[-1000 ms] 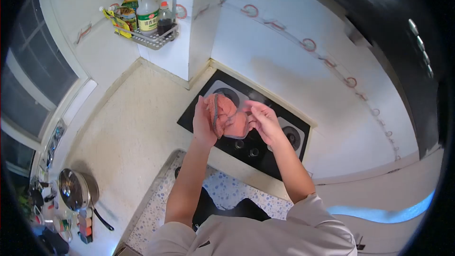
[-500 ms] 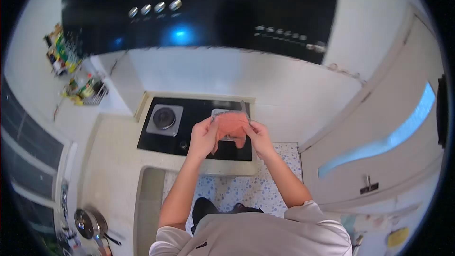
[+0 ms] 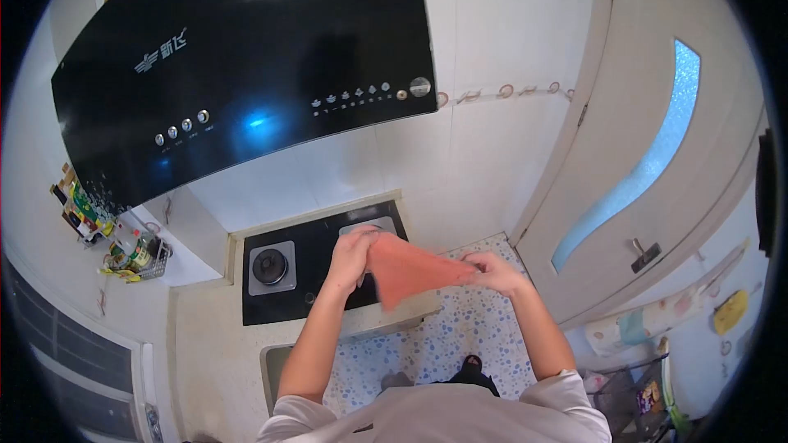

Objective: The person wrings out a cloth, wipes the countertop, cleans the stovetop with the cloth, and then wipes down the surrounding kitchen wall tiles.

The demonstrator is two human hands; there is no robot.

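Note:
A coral-coloured cloth (image 3: 410, 269) is stretched between my two hands, above the front edge of the stove and the floor. My left hand (image 3: 353, 259) pinches its left end near the right burner. At the other end, my right hand (image 3: 495, 272) grips a bunched corner. The cloth's lower left part hangs down loosely. Behind it is the black two-burner stove (image 3: 316, 234), with the right burner partly hidden by my left hand and the cloth.
A black range hood (image 3: 254, 49) overhangs the stove. Bottles fill a wall rack (image 3: 135, 254) at left. The counter (image 3: 209, 344) has a sink (image 3: 275, 365) at its front. A door (image 3: 591, 197) stands at right, and a mesh holder (image 3: 628, 398) is lower right.
My view has turned right. My hands have moved apart, my right hand going outward, and the bunched cloth is now pulled out sideways between them.

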